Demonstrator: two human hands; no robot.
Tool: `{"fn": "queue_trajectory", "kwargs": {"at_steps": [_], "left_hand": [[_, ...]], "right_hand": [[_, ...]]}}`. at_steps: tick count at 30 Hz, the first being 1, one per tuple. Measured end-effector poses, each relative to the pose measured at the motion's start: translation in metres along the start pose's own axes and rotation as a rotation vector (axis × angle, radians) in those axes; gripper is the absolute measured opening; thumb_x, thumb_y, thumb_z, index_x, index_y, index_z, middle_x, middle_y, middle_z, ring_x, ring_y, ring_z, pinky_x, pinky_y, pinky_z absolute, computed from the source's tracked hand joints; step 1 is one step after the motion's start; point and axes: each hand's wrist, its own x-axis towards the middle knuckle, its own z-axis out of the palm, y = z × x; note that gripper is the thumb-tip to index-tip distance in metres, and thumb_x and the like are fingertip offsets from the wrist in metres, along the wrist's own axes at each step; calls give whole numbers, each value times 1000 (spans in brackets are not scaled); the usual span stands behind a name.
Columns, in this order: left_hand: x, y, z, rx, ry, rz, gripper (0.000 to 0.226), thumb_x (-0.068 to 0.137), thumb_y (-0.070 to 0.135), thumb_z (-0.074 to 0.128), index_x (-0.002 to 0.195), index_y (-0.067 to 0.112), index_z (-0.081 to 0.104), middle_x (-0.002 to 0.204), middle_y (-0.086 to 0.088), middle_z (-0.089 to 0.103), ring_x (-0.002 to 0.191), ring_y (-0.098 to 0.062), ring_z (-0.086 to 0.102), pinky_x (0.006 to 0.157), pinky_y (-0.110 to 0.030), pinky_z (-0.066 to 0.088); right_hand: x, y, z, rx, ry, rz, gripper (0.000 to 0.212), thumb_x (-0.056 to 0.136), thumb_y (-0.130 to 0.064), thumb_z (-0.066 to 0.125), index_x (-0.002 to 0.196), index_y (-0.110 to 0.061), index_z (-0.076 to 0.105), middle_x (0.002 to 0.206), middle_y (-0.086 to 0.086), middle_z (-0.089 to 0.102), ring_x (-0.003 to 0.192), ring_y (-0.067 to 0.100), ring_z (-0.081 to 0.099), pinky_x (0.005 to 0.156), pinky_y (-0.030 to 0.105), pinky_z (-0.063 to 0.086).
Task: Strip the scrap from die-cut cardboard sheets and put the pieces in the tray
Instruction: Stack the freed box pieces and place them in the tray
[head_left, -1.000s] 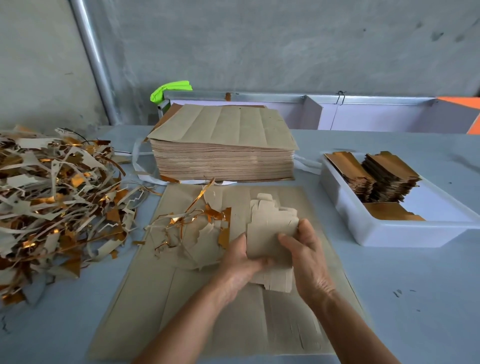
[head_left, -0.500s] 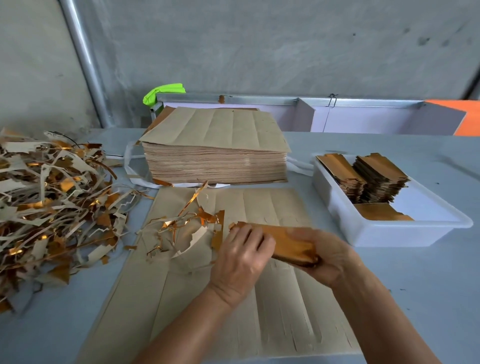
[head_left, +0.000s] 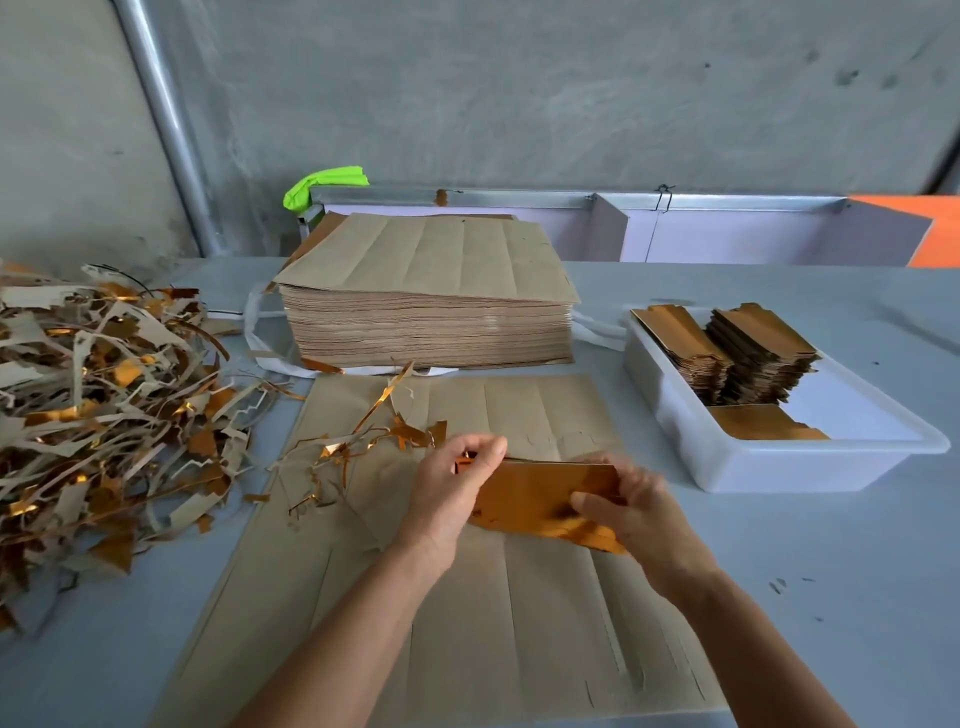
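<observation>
Both hands, left (head_left: 457, 493) and right (head_left: 631, 506), grip the gold pieces (head_left: 540, 493) at frame centre; right fingers blurred; tray (head_left: 779, 467) at right.

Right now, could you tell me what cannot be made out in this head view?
- Gold piece: how many pieces are stacked; only the top face shows, and both hands cover its ends.
- Right hand: its fingers are motion-blurred.
- Scrap pile: cut off by the left edge.
- Tray: its floor under the stacked pieces is hidden.
- Green object: partly behind the sheet stack.
</observation>
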Motion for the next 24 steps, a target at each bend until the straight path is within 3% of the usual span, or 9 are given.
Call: {"fn": "queue_trajectory", "kwargs": {"at_steps": [2, 4, 8, 10, 13, 16, 18, 21, 24], "left_hand": [[-4, -8, 9, -48, 73, 27, 28, 67, 58, 68, 68, 31, 65, 75, 5, 62, 82, -18, 55, 72, -29, 42], [-6, -14, 17, -48, 151, 64, 26, 72, 52, 67, 70, 26, 65, 72, 7, 63, 81, -17, 57, 74, -28, 44], [-5, -18, 22, -124, 229, 84, 7, 81, 27, 72, 81, 24, 65, 78, 8, 64, 79, -10, 56, 65, -12, 43], [-9, -19, 24, -119, 222, 102, 17, 78, 32, 74, 90, 25, 65, 85, 8, 63, 77, 0, 56, 58, -4, 40], [-12, -20, 23, -135, 202, 118, 28, 71, 44, 67, 84, 19, 66, 80, 5, 64, 76, -2, 57, 67, -11, 44], [-11, -19, 22, -170, 175, 57, 21, 85, 33, 66, 76, 15, 62, 75, -2, 60, 79, -16, 55, 74, -24, 43], [-11, -19, 25, -189, 157, 31, 22, 90, 30, 61, 72, 16, 57, 72, -2, 55, 75, -16, 51, 72, -25, 39], [-11, -19, 24, -219, 133, 85, 24, 79, 40, 59, 65, 22, 52, 68, 1, 47, 70, -12, 44, 67, -24, 34], [-8, -24, 18, -223, 94, 127, 20, 77, 42, 55, 70, 24, 57, 76, 1, 51, 78, -14, 47, 73, -27, 36]], "right_hand": [[1, 11, 9, -173, 172, 28, 13, 86, -13, 67, 92, -23, 62, 85, -1, 64, 84, 19, 61, 71, 28, 54], [-1, 21, 18, -217, 342, 54, 15, 83, -22, 72, 90, -25, 59, 88, -1, 63, 87, 20, 60, 74, 34, 53], [-5, 19, 31, 157, 437, 60, 34, 73, -52, 66, 83, -20, 65, 82, 8, 65, 81, 21, 60, 71, 36, 49], [-3, 15, 35, 212, 510, 81, 53, 72, -60, 58, 80, -8, 64, 78, 18, 62, 74, 22, 56, 67, 36, 46], [-1, 14, 37, 130, 567, 109, 52, 73, -57, 51, 76, -6, 63, 76, 20, 61, 74, 23, 56, 68, 37, 46], [-2, 15, 40, 94, 564, 68, 38, 75, -47, 46, 73, -13, 61, 73, 8, 60, 75, 20, 54, 66, 34, 42], [-2, 16, 43, 119, 555, 43, 36, 75, -42, 44, 72, -11, 61, 74, 9, 58, 75, 18, 51, 66, 33, 40], [0, 14, 43, 160, 538, 2, 35, 77, -39, 44, 67, -9, 59, 70, 11, 55, 70, 14, 49, 65, 34, 39], [0, 13, 41, 160, 494, -49, 34, 79, -37, 44, 66, -10, 60, 67, 8, 55, 62, 2, 48, 62, 29, 40]]}}
